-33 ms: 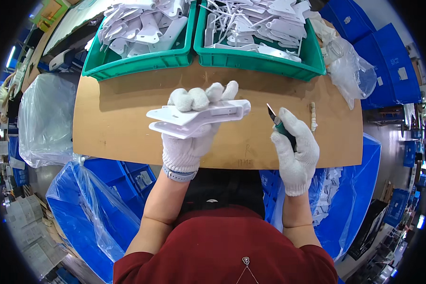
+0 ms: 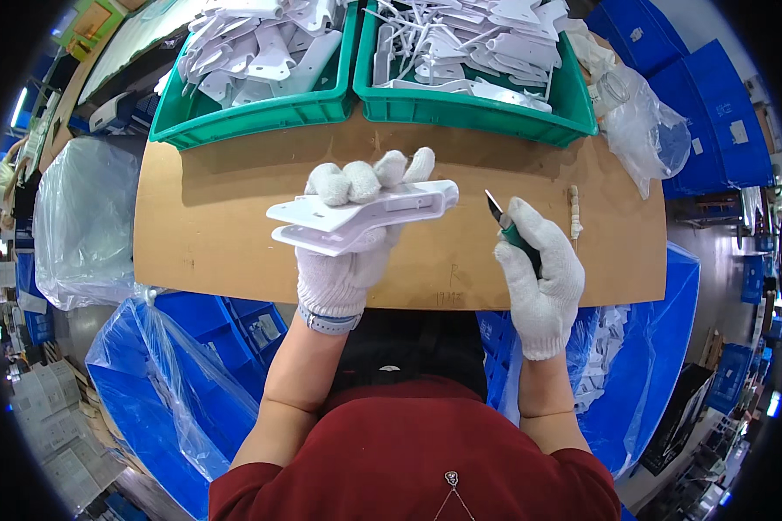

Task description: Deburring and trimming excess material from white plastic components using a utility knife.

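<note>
White knit gloves cover both of my hands. My left hand (image 2: 352,247) is wrapped round a white plastic part (image 2: 356,217), holding it above the table. That part has two flat, flared plates at its left end and narrows to a slotted arm at the right. In my right hand (image 2: 545,282) is a small knife (image 2: 520,236) with a dark green handle, gripped between thumb and fingers. Its short blade points up and to the left, apart from the plastic part.
Two green bins (image 2: 261,117) of white plastic parts (image 2: 269,52) stand along the far side of the brown table (image 2: 226,252). A thin whitish stick (image 2: 574,213) lies right of my right hand. Blue plastic-lined boxes (image 2: 660,347) flank me, and a clear bag (image 2: 643,130) sits far right.
</note>
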Tool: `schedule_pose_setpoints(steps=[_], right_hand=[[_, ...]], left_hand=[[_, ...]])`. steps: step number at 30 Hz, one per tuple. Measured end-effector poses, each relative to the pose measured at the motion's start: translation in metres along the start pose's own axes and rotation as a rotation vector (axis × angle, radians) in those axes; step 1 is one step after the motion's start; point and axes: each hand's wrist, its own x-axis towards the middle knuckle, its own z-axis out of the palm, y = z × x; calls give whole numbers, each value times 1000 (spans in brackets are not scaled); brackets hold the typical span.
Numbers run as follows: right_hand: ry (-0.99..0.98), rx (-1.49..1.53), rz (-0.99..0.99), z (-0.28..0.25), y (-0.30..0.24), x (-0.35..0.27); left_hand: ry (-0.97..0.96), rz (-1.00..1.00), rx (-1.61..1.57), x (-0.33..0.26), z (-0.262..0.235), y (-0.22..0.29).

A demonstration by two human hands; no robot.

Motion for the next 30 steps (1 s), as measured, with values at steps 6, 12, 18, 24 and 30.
schedule_pose_setpoints(steps=[6, 12, 18, 24, 30], right_hand=[[50, -329, 26, -11, 17, 17], [-1, -866, 358, -58, 104, -7], [46, -473, 410, -45, 91, -16], [-23, 88, 399, 15, 13, 5], [66, 100, -15, 34, 13, 6]], left_hand=[[10, 28, 50, 4, 2, -1], [74, 65, 94, 4, 19, -3], [123, 58, 190, -3, 7, -22], [231, 84, 332, -6, 10, -11], [239, 125, 308, -10, 11, -6]])
